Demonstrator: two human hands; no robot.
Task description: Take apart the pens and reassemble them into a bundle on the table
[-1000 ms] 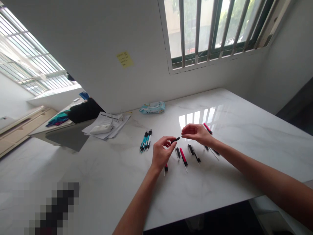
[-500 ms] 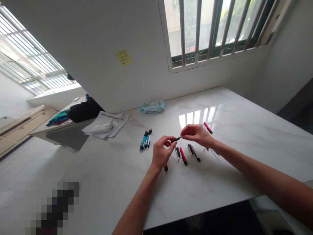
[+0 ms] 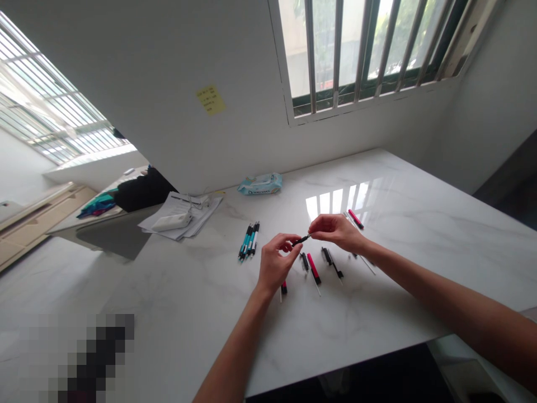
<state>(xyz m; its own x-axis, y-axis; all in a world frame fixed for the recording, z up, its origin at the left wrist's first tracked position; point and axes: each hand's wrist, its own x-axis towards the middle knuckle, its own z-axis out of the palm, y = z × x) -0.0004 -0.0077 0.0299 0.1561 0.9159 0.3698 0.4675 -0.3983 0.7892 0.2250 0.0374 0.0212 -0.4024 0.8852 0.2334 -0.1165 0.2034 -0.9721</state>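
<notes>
Our left hand (image 3: 277,258) holds a black pen barrel (image 3: 300,240) between thumb and fingers above a white marbled table (image 3: 188,313), while our right hand (image 3: 335,230) closes in a narrow pinch on a small silvery tip (image 3: 309,235) at the barrel's two o'clock end. Whether tip and barrel are joined, we cannot tell at this size.

Clockwise from the barrel, we see a red-and-black pen tube (image 3: 356,219) at two o'clock, loose black pen parts (image 3: 326,256) at four, another red tube (image 3: 314,268) beside a thin white refill (image 3: 316,285) at five, and a red-and-black piece (image 3: 284,287) by our left wrist at seven.

A row of teal, white and black pens (image 3: 248,242) lies at nine o'clock, papers (image 3: 201,220) under a white device (image 3: 172,222) farther out between nine and ten, and a pale-blue wipes pack (image 3: 260,184) at eleven.
</notes>
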